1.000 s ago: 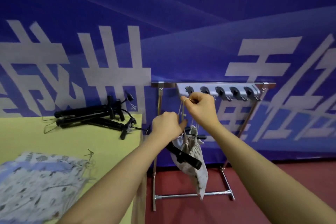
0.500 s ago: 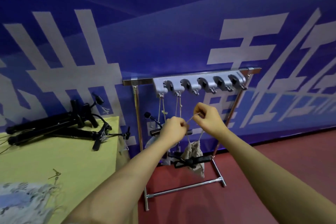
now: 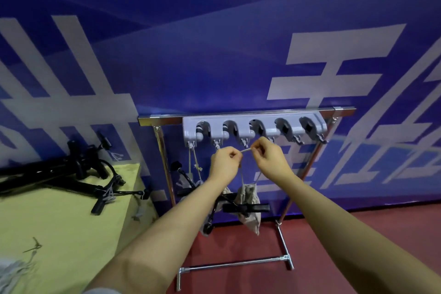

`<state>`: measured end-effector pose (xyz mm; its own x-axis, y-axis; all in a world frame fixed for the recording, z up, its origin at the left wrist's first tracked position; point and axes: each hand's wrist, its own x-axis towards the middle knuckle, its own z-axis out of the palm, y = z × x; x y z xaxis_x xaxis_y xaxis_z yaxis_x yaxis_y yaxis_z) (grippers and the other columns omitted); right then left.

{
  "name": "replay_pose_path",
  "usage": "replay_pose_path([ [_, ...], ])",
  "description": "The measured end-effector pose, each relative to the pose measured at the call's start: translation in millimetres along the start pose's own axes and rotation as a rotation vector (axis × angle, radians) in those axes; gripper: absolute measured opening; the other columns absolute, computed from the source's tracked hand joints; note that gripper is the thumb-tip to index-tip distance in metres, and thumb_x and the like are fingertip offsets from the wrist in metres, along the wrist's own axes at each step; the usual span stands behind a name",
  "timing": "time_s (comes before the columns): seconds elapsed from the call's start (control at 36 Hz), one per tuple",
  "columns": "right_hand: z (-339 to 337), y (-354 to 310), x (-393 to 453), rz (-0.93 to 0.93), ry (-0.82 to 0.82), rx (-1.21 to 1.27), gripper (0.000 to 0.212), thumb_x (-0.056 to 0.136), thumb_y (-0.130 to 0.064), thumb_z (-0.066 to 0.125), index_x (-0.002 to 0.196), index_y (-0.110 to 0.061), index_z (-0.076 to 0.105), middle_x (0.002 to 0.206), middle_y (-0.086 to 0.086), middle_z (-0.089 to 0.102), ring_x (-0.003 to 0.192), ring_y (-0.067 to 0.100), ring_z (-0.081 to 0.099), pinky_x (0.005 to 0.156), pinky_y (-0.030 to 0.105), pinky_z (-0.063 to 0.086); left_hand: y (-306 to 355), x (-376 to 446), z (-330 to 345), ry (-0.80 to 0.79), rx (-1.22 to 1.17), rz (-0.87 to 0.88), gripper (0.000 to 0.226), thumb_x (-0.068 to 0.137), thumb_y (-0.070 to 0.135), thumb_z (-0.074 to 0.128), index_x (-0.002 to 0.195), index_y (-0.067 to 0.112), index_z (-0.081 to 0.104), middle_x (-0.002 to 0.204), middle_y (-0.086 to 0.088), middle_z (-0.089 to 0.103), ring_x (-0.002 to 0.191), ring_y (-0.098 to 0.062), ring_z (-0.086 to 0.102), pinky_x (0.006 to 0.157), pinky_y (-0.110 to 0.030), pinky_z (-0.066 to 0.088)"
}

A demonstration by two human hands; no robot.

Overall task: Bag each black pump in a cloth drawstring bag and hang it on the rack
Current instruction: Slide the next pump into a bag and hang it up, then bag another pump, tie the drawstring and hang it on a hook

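Observation:
A metal rack [image 3: 245, 114] carries a grey hook strip [image 3: 267, 130] with several hooks. My left hand [image 3: 225, 162] and my right hand [image 3: 270, 157] pinch the two ends of a drawstring [image 3: 245, 150], stretched level just under the third hook. Below them hangs a cloth bag [image 3: 248, 198] with a black pump [image 3: 245, 207] sticking out sideways. Two bagged pumps [image 3: 191, 184] hang from the hooks further left, partly hidden by my left arm. Loose black pumps [image 3: 71, 174] lie on the yellow table [image 3: 59, 222].
More cloth bags [image 3: 12, 272] lie at the table's near left corner. The rack's foot bar [image 3: 236, 264] rests on the red floor. A blue banner wall stands right behind the rack. The hooks at the right end of the strip are bare.
The view has swung right and drawn back from the rack. My hands, low in front of the rack half a second ago, have lifted the drawstring close under the hook strip.

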<state>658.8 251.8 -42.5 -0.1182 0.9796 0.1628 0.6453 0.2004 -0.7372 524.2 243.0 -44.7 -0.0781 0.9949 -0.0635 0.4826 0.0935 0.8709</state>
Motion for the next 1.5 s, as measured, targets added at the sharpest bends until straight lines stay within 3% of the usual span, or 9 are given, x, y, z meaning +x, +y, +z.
replay_pose_path([
  [0.19,1,19,41,-0.004,-0.035,-0.011,0.012,0.098,-0.009,0.045,0.087,-0.007,0.049,0.062,-0.002,0.042,0.053,0.015,0.036,0.053,0.032,0.027,6,31,26,0.155,-0.017,-0.081,0.023,0.093,0.012,0.053,0.079,0.003,0.068,0.076,-0.014,0.068,0.074,-0.025,0.062,0.067,-0.030,0.046],
  [0.42,16,45,46,0.064,-0.175,-0.097,0.016,0.098,-0.015,0.044,0.083,-0.013,0.045,0.065,0.000,0.046,0.064,0.029,0.047,0.060,0.047,0.044,-15,41,46,0.112,0.069,-0.162,0.025,0.092,0.013,0.052,0.074,-0.002,0.063,0.078,-0.024,0.065,0.066,-0.023,0.050,0.061,-0.031,0.036],
  [0.56,20,45,46,0.061,-0.193,-0.128,0.015,0.098,-0.018,0.042,0.090,-0.008,0.050,0.078,0.012,0.057,0.071,0.034,0.054,0.058,0.042,0.042,-13,42,49,0.079,0.125,-0.145,0.022,0.094,0.013,0.049,0.081,0.000,0.062,0.071,-0.017,0.057,0.069,-0.028,0.051,0.061,-0.031,0.036],
  [0.69,21,49,38,0.080,-0.196,-0.264,0.021,0.099,-0.026,0.040,0.092,-0.009,0.050,0.079,0.005,0.053,0.073,0.028,0.050,0.055,0.031,0.032,-11,38,46,0.031,0.146,-0.147,0.023,0.095,0.012,0.046,0.114,0.008,0.058,0.107,-0.014,0.065,0.093,-0.030,0.061,0.077,-0.034,0.048],
  [0.83,23,43,26,0.092,-0.235,-0.249,0.020,0.098,-0.027,0.041,0.085,-0.013,0.049,0.077,0.006,0.054,0.073,0.029,0.050,0.055,0.031,0.032,-11,25,33,0.086,0.121,-0.128,0.022,0.094,0.012,0.044,0.111,0.010,0.057,0.103,-0.012,0.066,0.089,-0.025,0.063,0.077,-0.033,0.050],
  [1.0,36,11,19,-0.034,-0.349,-0.155,0.015,0.095,-0.019,0.043,0.093,-0.018,0.058,0.085,0.006,0.064,0.074,0.029,0.059,0.061,0.041,0.048,-21,5,-7,0.187,0.108,-0.095,0.020,0.094,0.013,0.047,0.109,0.010,0.059,0.100,-0.010,0.067,0.091,-0.025,0.063,0.079,-0.033,0.051],
  [1.14,65,-34,19,-0.113,-0.425,-0.083,0.016,0.094,-0.016,0.041,0.093,-0.021,0.057,0.088,0.007,0.067,0.077,0.029,0.062,0.072,0.050,0.054,-42,-7,-61,0.326,0.026,-0.138,0.013,0.095,0.020,0.048,0.091,0.018,0.059,0.091,-0.010,0.069,0.084,-0.030,0.066,0.079,-0.045,0.055],
  [1.25,102,-75,18,-0.173,-0.462,-0.081,0.017,0.091,-0.015,0.042,0.087,-0.027,0.054,0.091,0.007,0.068,0.082,0.029,0.062,0.077,0.049,0.053,-69,-20,-113,0.408,0.011,-0.190,0.017,0.093,0.018,0.048,0.080,0.026,0.055,0.090,-0.011,0.069,0.084,-0.033,0.066,0.081,-0.048,0.054],
  [1.5,210,-167,-7,-0.227,-0.536,-0.018,0.017,0.092,-0.014,0.045,0.085,-0.021,0.058,0.087,0.007,0.068,0.077,0.025,0.062,0.075,0.045,0.054,-146,-69,-232,0.480,0.026,-0.253,0.018,0.092,0.014,0.049,0.088,0.008,0.066,0.089,-0.016,0.071,0.085,-0.034,0.067,0.078,-0.043,0.055],
])
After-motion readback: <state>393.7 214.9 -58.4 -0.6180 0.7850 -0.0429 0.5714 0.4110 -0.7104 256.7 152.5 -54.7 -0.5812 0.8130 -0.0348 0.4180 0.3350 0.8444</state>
